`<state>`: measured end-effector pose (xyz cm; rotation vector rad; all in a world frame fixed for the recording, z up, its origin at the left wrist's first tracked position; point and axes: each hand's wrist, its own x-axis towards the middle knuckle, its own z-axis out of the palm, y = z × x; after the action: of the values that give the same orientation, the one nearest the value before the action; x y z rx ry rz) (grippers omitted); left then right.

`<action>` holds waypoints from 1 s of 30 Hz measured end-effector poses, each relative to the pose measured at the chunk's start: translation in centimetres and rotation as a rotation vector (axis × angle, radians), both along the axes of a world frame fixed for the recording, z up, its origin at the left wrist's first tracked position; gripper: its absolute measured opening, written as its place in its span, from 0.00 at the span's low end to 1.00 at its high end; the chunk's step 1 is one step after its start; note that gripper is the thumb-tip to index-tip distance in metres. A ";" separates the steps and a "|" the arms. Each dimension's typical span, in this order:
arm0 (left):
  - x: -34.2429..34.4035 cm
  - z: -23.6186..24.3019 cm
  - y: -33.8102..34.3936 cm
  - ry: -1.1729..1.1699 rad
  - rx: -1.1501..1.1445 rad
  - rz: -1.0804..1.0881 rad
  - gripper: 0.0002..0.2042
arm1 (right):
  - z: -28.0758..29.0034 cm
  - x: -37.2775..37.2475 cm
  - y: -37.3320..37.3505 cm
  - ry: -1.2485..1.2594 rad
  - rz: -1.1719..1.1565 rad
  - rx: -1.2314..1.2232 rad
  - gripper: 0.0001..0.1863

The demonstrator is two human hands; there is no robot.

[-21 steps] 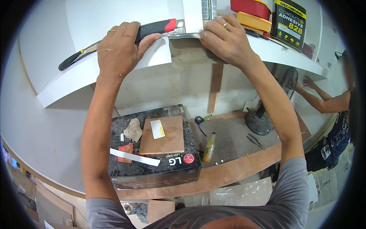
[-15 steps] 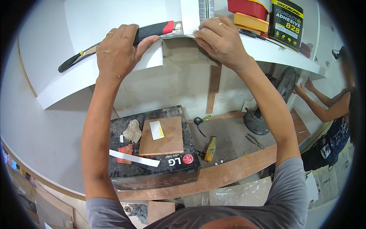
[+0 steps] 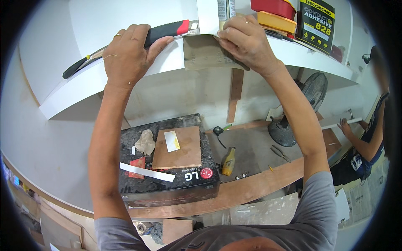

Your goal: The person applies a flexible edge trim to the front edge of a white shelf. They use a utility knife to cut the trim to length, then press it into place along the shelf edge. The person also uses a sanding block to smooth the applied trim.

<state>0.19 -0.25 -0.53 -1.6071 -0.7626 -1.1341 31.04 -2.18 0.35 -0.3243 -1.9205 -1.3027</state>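
At the white shelf's front edge [image 3: 121,77], my left hand [image 3: 125,54] is closed around a black-and-red utility knife [image 3: 167,32]. Its metal end points right, toward a narrow white upright [image 3: 208,16], and my thumb stretches along the shelf edge. My right hand [image 3: 247,44] pinches the upper right edge of a thin brownish sheet [image 3: 211,54] with faint marks, which hangs down over the shelf front. Its far corner is hidden behind my fingers. A screwdriver [image 3: 75,67] with a black and yellow handle lies left of my left hand.
Red and yellow containers [image 3: 274,19] and a black adhesive pack [image 3: 315,27] stand on the shelf. Below are a black box [image 3: 167,196] with a brown board [image 3: 178,150], a yellow bottle [image 3: 229,162], pliers [image 3: 280,153] and a fan [image 3: 284,131]. A co-worker's hand [image 3: 345,127] holds a white strip.
Both hands have lifted slightly, and the sheet between them shows more of its brown face. The co-worker's hands have moved lower, onto a white strip, and the fan head has turned.
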 end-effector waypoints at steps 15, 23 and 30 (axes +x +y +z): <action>-0.2 0.5 -0.1 -0.006 -0.044 0.010 0.26 | 0.6 0.4 -0.6 -0.055 -0.054 0.005 0.11; -0.3 0.7 0.5 0.042 0.103 -0.023 0.26 | 1.1 -1.8 -0.2 -0.075 -0.026 -0.084 0.11; -0.3 0.5 0.4 0.018 0.006 -0.010 0.26 | 0.3 0.5 0.2 -0.006 0.013 -0.043 0.09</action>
<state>-0.11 0.16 -0.06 -1.6159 -0.7401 -1.1261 31.57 -1.94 0.70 -0.3297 -1.9553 -1.2568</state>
